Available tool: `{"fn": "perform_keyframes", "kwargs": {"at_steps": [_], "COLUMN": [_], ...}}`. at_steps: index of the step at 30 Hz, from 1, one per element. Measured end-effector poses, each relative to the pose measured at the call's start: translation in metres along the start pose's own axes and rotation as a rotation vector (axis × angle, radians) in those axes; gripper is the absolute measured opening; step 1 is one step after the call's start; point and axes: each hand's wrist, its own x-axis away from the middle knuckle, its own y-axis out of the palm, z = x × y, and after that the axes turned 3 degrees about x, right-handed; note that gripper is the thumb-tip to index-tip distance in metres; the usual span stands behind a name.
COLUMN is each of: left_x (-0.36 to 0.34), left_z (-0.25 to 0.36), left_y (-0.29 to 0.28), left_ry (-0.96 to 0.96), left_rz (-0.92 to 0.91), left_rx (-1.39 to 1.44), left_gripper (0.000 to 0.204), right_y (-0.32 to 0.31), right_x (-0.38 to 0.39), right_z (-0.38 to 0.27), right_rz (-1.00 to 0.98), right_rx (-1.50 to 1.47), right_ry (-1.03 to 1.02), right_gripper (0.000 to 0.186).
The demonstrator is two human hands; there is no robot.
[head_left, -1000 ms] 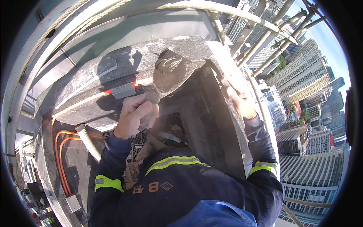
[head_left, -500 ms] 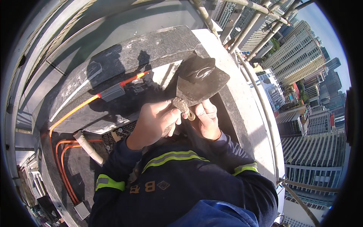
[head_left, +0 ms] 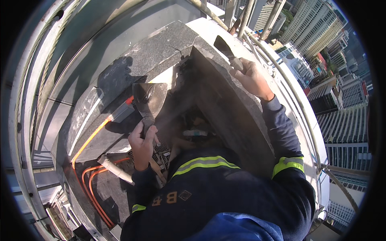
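- The left hand [head_left: 142,146] is clenched around the handle of a trowel [head_left: 149,98], whose flat blade points up and away, held in front of the grey wall face.
- The right hand [head_left: 251,78] grips a second tool [head_left: 227,50] with a dark blade, resting on the top edge of the slab [head_left: 225,104].
- The slab is a thick grey stone panel standing on edge, tilted, between the two hands and just above the person's chest.
- By its look the slab is heavy, stiff and rough-faced, likely brittle at the corners; the safest hold seems to be along its thick top edge, where the right hand already is.
- The trowel looks light and rigid; its handle is the only sensible grip, since the blade appears smeared with mortar.
- An orange cable [head_left: 90,138] runs along the ledge to a small grey box [head_left: 120,113] just beside the trowel, and loops lie lower down near a pale pipe [head_left: 114,168].
- A metal railing [head_left: 297,100] curves close behind the right arm, with tower blocks [head_left: 341,120] far below, so there is little room to swing on that side.
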Motion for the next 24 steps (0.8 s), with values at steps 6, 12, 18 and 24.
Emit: {"fn": "perform_keyframes", "kwargs": {"at_steps": [6,12,18,24], "left_x": [0.012,0.02,-0.005,-0.054], "left_z": [-0.007,0.006,-0.005,-0.026], "left_y": [0.017,0.016,-0.028,-0.053], "left_ry": [-0.042,0.006,0.017,-0.024], "left_rz": [0.097,0.124,0.148,0.06], "left_rx": [-0.104,-0.2,-0.298,-0.133], "left_gripper": [0.021,0.019,0.024,0.02], "right_y": [0.012,0.083,0.136,0.093], "right_x": [-0.11,-0.247,-0.314,-0.308], "right_z": [0.042,0.082,0.09,0.07], "right_rz": [-0.062,0.097,-0.068,-0.217], "right_rx": [0.208,0.511,0.696,0.394], "right_ry": [0.072,-0.128,-0.132,0.165], "right_gripper": [0.038,0.038,0.032,0.032]}}
